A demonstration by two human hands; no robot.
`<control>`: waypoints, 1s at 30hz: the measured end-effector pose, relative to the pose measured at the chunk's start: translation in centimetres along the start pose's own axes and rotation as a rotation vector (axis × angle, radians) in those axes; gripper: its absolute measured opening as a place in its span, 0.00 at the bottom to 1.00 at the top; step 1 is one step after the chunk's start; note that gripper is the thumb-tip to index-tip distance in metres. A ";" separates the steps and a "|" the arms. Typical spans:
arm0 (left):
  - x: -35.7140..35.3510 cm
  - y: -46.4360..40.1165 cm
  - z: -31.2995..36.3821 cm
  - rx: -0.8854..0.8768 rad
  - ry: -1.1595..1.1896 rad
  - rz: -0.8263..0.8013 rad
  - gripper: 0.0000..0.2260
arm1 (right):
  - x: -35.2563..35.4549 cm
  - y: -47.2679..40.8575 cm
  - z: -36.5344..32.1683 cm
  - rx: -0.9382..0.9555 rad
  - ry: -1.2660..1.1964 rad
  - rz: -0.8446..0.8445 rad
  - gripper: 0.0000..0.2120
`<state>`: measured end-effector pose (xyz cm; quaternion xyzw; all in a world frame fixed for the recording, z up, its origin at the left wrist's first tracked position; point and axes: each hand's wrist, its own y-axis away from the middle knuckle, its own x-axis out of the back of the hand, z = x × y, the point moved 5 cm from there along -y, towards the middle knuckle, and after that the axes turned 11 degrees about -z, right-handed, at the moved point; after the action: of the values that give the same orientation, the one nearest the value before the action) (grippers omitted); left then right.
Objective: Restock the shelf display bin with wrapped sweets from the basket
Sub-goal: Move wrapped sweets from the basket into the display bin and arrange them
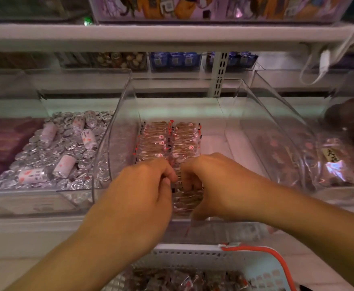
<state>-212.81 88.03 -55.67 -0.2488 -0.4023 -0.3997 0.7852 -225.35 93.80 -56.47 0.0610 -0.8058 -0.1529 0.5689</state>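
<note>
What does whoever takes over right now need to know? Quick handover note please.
Left hand: fingers curled on the wrapped sweets at the near end of the rows.
Right hand: same, beside it.
Clear display bin: two neat rows on its left side, right side bare.
Basket below the shelf edge holds more sweets.
Done: two rows started. Left: fill the rest from the basket.

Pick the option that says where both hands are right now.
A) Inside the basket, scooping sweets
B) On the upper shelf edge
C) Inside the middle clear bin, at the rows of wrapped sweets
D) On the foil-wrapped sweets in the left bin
C: the left hand and right hand meet inside the middle clear bin, fingers curled on the wrapped sweets; the basket sits below them.
</note>
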 end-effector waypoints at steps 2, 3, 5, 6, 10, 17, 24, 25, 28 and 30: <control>0.2 0.0 0.0 -0.001 0.027 0.017 0.08 | 0.6 0.2 0.4 -0.027 -0.063 -0.021 0.23; 0.4 0.0 0.1 -0.007 0.048 0.038 0.08 | 1.1 0.5 0.5 -0.037 -0.102 -0.004 0.22; 1.0 0.4 0.8 -0.052 0.104 0.100 0.08 | 2.3 1.4 0.3 -0.013 -0.180 0.134 0.14; 1.5 0.9 1.3 -0.101 0.148 0.144 0.08 | 3.0 2.2 0.1 0.028 -0.241 0.247 0.08; 3.6 4.9 3.1 -0.474 0.039 0.306 0.16 | 4.0 8.6 -1.7 0.380 -0.314 0.798 0.03; -7.8 10.0 -0.8 -0.667 -0.543 -0.295 0.11 | -15.5 9.4 -2.0 0.353 0.104 -0.135 0.08; -23.8 18.1 -11.5 0.176 -0.425 -1.240 0.23 | -34.5 10.7 2.4 -0.084 -0.101 -0.861 0.28; -25.6 19.6 -12.4 0.272 -0.366 -1.256 0.23 | -36.3 10.9 2.9 -0.145 -0.137 -0.848 0.36; -30.3 23.8 -14.3 0.389 -0.361 -1.267 0.21 | -40.4 11.5 5.2 -0.366 -0.247 -0.721 0.53; -32.7 25.6 -15.5 0.459 -0.331 -1.256 0.26 | -43.0 12.2 6.8 -0.526 -0.342 -0.706 0.57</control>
<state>-196.54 105.25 -93.11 0.1462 -0.6594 -0.6405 0.3655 -215.98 118.22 -93.33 0.1591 -0.7518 -0.5437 0.3374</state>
